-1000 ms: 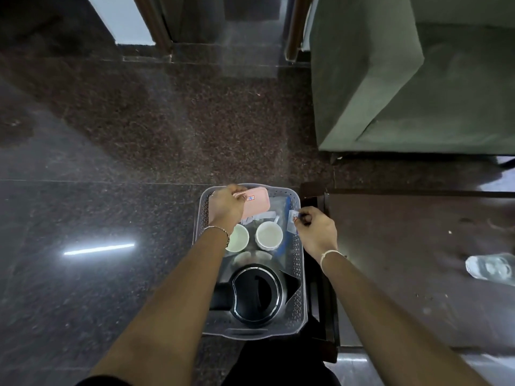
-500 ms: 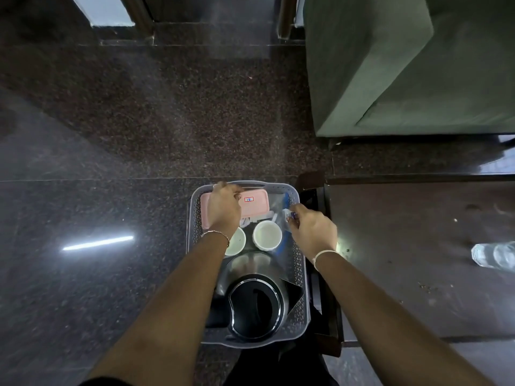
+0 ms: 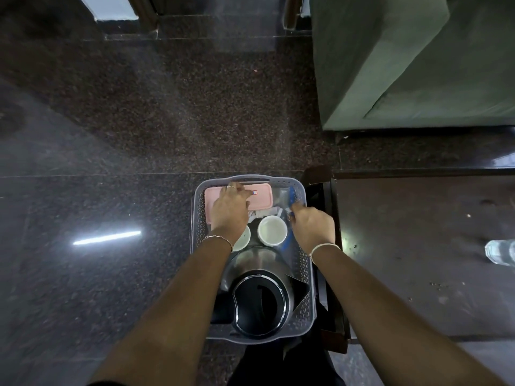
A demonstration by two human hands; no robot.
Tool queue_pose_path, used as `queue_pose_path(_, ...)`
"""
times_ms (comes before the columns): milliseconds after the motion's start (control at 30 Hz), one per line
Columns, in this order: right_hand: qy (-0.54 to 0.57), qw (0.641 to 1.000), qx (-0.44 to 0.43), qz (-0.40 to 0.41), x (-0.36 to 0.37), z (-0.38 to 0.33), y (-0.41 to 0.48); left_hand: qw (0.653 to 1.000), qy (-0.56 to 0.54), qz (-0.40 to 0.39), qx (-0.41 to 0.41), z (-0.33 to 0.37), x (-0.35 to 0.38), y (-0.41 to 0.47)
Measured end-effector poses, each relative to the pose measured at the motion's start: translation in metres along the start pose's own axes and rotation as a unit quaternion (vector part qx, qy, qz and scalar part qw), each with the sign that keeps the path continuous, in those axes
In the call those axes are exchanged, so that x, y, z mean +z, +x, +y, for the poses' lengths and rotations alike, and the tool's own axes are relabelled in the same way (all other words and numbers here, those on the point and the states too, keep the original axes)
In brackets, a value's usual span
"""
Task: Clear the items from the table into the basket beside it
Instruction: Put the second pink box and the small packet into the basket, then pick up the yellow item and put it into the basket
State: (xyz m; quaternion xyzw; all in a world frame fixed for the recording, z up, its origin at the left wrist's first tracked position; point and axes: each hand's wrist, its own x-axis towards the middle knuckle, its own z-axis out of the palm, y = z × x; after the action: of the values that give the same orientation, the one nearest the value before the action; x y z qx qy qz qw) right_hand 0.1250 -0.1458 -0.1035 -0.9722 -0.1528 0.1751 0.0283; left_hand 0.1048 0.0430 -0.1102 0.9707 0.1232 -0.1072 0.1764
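A grey perforated basket (image 3: pixel 309 274) stands on the floor to the left of the dark wooden table (image 3: pixel 418 260). In it lie a pink lidded box (image 3: pixel 263 197), two white cups (image 3: pixel 272 231) (image 3: pixel 243 242) and a steel kettle with a black lid (image 3: pixel 259 299). My left hand (image 3: pixel 230 211) lies over the pink box at the basket's far end, fingers curled to its far edge. Over the basket's right side, my right hand (image 3: pixel 313 228) pinches a small blue-and-white sachet (image 3: pixel 289 210). The left cup is half hidden by my left wrist.
A clear water bottle (image 3: pixel 501 252) lies on the table at the right edge of view. Behind the table stands a green sofa (image 3: pixel 404 65). Dark polished floor stretches left of and beyond the basket. A clear pouch with a blue strip (image 3: pixel 291 195) leans inside the basket's right wall.
The pink box went from tilted above the basket to lying flat at its far end under my left hand. My right hand moved with the sachet from the basket's rim to inside it.
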Motion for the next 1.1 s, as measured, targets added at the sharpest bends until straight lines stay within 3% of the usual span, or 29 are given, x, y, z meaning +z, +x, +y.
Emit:
queue_pose_path(367,-0.003,0.999,-0.032,0.014,-0.01,0.004,-0.014,0.992,0.088,-0.064,0.071,0.001,-0.003,-0.006)
queue_pose_path(600,0.128,0.99,-0.004,0.065,-0.037,0.017,-0.035,0.995,0.026,-0.05,0.081,0.031,-0.036,-0.017)
queue_pose_path(833,0.191,0.973,-0.003,0.129,-0.077,0.039,-0.076,0.992,-0.048,-0.05,0.106,0.088,-0.085,-0.037)
queue_pose_path(1100,0.233,0.952,0.047,0.191,-0.108,0.123,-0.147,0.983,-0.16,-0.033,0.082,0.191,-0.074,-0.08)
